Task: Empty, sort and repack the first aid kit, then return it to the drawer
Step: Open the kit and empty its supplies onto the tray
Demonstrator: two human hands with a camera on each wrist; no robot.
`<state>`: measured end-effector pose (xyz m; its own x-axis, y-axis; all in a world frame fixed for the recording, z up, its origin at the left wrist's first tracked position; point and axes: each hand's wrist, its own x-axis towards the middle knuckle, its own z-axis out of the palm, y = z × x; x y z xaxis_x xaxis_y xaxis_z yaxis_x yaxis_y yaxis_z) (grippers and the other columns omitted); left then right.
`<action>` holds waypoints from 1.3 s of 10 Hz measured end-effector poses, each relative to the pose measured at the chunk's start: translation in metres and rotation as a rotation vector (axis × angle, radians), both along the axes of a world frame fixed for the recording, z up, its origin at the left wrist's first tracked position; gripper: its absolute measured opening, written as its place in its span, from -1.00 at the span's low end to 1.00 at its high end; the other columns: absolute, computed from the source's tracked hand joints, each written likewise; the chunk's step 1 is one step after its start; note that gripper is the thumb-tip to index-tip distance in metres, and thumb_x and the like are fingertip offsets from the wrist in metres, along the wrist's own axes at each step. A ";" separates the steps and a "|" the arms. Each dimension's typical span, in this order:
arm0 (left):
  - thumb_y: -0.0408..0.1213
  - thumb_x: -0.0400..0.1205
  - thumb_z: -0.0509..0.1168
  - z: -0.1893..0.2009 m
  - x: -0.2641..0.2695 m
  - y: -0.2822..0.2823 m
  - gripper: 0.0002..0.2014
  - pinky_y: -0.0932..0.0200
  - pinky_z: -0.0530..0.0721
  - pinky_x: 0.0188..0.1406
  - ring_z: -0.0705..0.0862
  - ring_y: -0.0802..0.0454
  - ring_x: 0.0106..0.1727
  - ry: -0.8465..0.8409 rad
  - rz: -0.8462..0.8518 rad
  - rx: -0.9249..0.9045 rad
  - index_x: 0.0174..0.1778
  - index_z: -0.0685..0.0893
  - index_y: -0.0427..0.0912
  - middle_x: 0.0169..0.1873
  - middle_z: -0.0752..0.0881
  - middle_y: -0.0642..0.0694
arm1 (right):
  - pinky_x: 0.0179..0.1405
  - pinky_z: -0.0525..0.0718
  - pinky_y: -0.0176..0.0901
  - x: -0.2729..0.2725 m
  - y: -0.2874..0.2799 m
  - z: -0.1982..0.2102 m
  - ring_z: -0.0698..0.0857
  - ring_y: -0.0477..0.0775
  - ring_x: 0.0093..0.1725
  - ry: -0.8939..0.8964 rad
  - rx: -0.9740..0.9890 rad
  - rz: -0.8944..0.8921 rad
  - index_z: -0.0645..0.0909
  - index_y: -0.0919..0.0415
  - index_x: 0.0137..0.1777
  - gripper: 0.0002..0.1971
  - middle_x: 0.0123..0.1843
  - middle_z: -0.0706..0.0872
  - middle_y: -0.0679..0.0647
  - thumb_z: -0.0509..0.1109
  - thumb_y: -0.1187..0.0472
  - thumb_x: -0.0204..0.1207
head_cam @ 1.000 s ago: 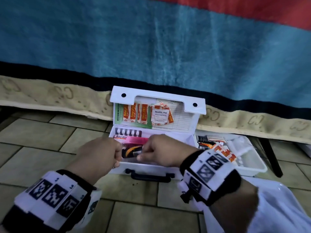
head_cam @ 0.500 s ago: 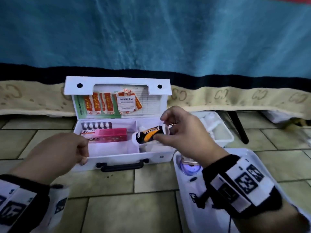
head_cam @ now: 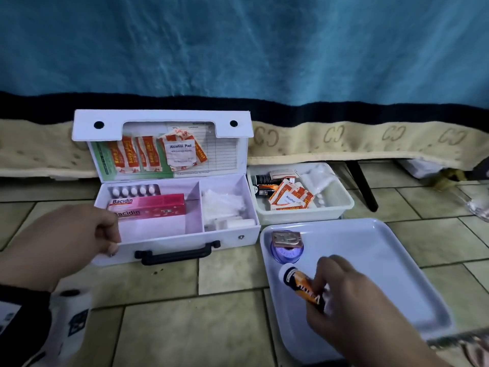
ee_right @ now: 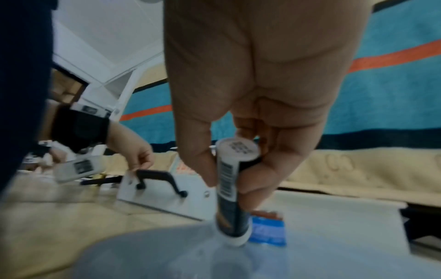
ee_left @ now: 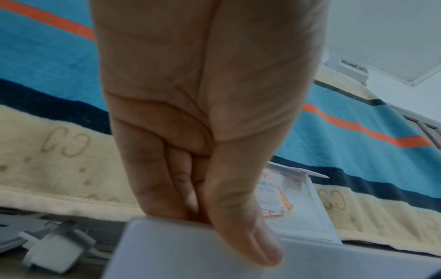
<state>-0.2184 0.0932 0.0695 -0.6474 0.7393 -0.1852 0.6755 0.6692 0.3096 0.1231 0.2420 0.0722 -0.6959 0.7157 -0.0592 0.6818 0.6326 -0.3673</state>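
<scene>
Now I have my right hand (head_cam: pixel 352 300) over the white tray (head_cam: pixel 397 260) on the floor tiles, its fingers (ee_right: pixel 198 151) pinching the far end of an orange-and-black tube (head_cam: pixel 301 284). The tube tilts down, white cap lowest and touching the tray floor in the right wrist view, long axis running from my fingers toward the first aid kit (head_cam: pixel 185 234). Laying it flat looks like the move in hand, and only the right hand is placed for it. My left hand (head_cam: pixel 66 239) grips the kit's front left corner, thumb (ee_left: pixel 238 226) outside the wall and fingers curled over the rim.

By my count the tray holds two things: the tube and one round blue item (head_cam: pixel 287 250) beside its cap. The kit's base shows one blister strip (head_cam: pixel 135 191), two pink boxes (head_cam: pixel 148 206) and some white packets (head_cam: pixel 225 207), too jumbled to number. One bin (head_cam: pixel 304 213) of mixed supplies stands behind the tray.
</scene>
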 end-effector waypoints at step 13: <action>-0.33 0.42 0.40 0.017 0.021 -0.002 -0.81 0.24 0.56 -0.33 0.67 0.18 -0.29 0.019 0.078 -0.010 -0.46 0.62 0.02 -0.42 0.73 0.11 | -0.50 0.45 -0.24 -0.245 0.003 0.043 0.65 0.13 -0.22 -0.428 0.244 0.643 0.68 0.27 0.02 -0.81 -0.12 0.71 0.16 0.37 0.21 0.48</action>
